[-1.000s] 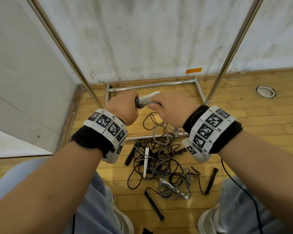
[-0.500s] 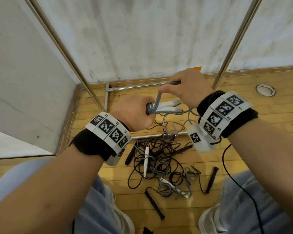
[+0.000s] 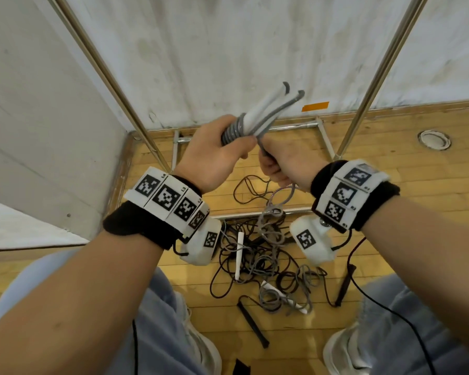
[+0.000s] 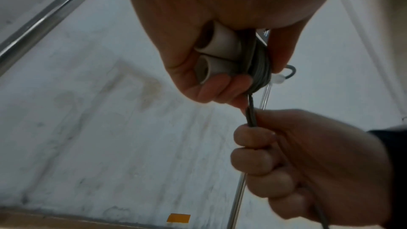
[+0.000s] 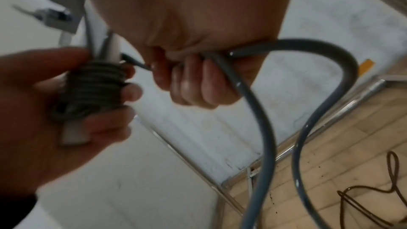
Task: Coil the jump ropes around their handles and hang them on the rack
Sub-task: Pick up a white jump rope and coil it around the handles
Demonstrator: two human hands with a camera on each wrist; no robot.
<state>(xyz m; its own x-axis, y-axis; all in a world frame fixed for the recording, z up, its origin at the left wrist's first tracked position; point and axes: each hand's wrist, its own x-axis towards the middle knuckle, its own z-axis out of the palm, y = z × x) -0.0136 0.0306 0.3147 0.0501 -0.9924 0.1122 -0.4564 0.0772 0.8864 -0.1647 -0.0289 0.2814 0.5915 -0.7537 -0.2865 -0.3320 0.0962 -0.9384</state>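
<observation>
Head view: left grip [image 3: 214, 155] clasps the half-hidden white handles [image 3: 263, 109], right grip [image 3: 284, 166] fists the grey rope [image 3: 278, 201].

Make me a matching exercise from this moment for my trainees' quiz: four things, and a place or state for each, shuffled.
Things:
1. white handles
2. grey cord
3. black handle
4. orange tape

Places or states:
A. stuck on the wall
B. gripped in the right hand
C. lying on the floor
D. held together in the left hand

Pairs: 1-D, 2-B, 3-C, 4-A
</observation>
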